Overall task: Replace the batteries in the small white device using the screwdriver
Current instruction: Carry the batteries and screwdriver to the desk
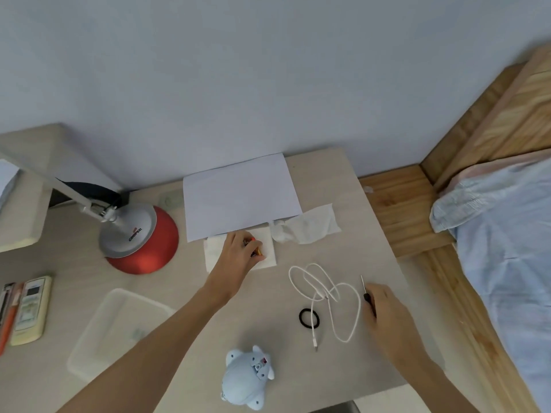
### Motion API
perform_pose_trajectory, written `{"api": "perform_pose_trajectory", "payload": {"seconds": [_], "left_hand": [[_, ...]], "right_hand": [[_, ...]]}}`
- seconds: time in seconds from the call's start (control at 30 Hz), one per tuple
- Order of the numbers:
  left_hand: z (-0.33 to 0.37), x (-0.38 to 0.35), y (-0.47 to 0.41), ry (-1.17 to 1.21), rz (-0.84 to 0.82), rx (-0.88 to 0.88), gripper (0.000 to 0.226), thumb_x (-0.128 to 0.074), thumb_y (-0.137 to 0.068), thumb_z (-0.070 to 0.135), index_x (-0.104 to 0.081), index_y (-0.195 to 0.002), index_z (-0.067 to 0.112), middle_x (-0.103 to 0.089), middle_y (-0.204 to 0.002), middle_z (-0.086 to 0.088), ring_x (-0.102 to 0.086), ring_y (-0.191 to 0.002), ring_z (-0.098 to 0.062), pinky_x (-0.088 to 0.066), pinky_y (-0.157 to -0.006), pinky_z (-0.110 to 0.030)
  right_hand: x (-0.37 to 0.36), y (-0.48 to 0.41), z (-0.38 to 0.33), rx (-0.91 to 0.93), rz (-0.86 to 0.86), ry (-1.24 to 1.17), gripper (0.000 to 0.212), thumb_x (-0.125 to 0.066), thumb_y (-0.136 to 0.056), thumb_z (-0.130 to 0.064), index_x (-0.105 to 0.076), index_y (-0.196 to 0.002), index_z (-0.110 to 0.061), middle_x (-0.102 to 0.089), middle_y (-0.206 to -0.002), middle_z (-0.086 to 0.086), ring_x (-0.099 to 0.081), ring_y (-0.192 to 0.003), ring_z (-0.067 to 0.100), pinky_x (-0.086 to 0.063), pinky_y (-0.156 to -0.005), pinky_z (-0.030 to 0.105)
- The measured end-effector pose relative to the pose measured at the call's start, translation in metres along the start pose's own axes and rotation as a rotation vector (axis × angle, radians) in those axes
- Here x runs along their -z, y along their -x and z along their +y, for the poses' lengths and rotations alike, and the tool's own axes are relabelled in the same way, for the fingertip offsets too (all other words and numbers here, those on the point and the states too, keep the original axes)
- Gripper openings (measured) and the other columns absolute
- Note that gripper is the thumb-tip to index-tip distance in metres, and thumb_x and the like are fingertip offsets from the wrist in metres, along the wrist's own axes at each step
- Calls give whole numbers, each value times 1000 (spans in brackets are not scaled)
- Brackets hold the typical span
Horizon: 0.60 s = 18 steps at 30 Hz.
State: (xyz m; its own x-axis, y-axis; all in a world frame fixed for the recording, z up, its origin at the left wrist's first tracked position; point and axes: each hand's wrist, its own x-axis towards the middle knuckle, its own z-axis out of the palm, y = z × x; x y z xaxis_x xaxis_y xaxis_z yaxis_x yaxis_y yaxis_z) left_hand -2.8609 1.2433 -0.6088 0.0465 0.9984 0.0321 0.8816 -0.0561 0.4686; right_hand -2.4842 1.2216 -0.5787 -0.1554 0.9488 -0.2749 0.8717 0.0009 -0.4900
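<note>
The small pale device (246, 375), shaped like a little animal, lies near the desk's front edge with its battery compartment open on top. My left hand (238, 253) reaches across to a white tissue (267, 256) and closes its fingers around small orange-and-gold batteries (257, 248). My right hand (387, 311) rests on the desk at the right, holding a thin screwdriver (366, 293) with a black handle, tip pointing away from me.
A white cable (325, 296) and a black hair tie (309, 317) lie between my hands. A red-based lamp (140, 236), a clear plastic lid (116, 332), a remote (29, 308), a paper sheet (238, 195) and a crumpled tissue (307, 225) surround them. A bed (507, 234) stands right.
</note>
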Motion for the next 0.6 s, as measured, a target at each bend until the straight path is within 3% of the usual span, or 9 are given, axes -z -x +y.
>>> {"api": "perform_pose_trajectory", "payload": {"seconds": [0.13,0.43,0.6], "left_hand": [[-5,-11,2,39,20,25,21,-68,-103,29,-66,-119,15,-50,-126,0,-45,-122,-22,-50,-99,-31],[-8,-9,2,62,11,28,27,-68,-103,33,-64,-126,20,-49,-129,3,-46,-123,-19,-49,-102,-34],[-4,8,6,66,-36,85,46,-67,-102,40,-57,-143,23,-46,-144,1,-42,-136,-19,-42,-115,-34]], "right_hand": [[-14,2,6,2,43,98,25,-62,-101,-21,-58,-126,-19,-58,-107,-2,-65,-82,21,-58,-74,43],[-21,4,12,16,76,137,25,-57,-104,-23,-55,-129,-18,-56,-108,-3,-64,-82,21,-59,-71,45],[-18,3,5,11,61,205,23,-55,-105,-23,-55,-127,-18,-54,-107,-2,-61,-81,19,-57,-73,40]]}}
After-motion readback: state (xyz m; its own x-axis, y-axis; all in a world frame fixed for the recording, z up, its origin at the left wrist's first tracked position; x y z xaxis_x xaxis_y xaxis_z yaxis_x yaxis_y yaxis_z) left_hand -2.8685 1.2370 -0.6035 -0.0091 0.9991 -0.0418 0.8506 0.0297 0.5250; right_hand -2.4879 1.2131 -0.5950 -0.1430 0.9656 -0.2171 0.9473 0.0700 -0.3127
